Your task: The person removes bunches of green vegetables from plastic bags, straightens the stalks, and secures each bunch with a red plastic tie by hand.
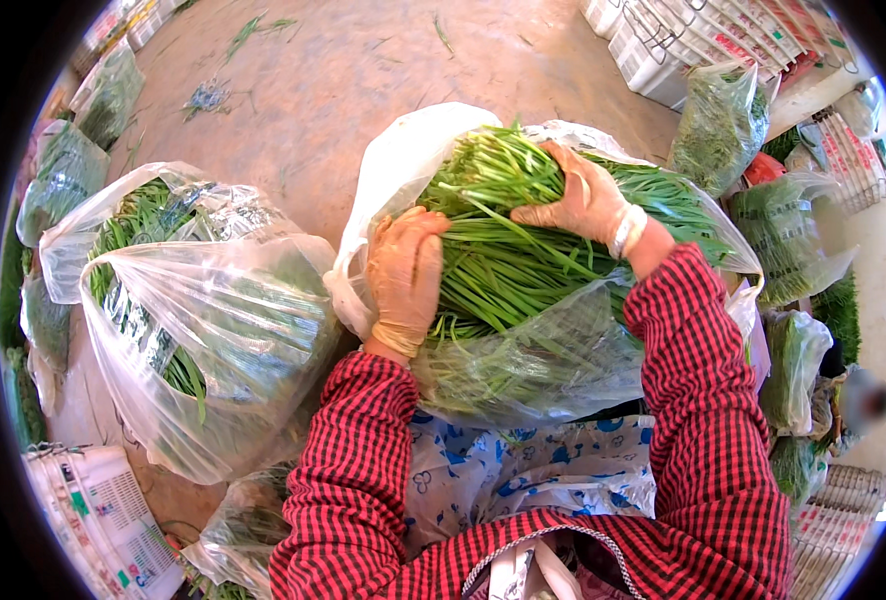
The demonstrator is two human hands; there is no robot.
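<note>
In front of me stands a clear plastic bag (523, 385) packed with long green garlic chives (523, 270). My right hand (588, 205), in a thin translucent glove, curls its fingers and thumb around a bunch of garlic chives (498, 170) on top of the heap, pale cut ends toward the far left. My left hand (406, 275), gloved too, lies stretched along the bag's left side, its fingertips against the chives and no bunch in its palm. The bag's white rim (363, 215) is folded down beside that hand.
Close on the left is a second plastic bag (213, 350) of greens. More bagged greens (723, 125) line both sides. White plastic crates (103, 515) stand at lower left and far right. A blue-patterned plastic sheet (533, 465) covers my lap. Loose leaves (243, 38) lie on the floor.
</note>
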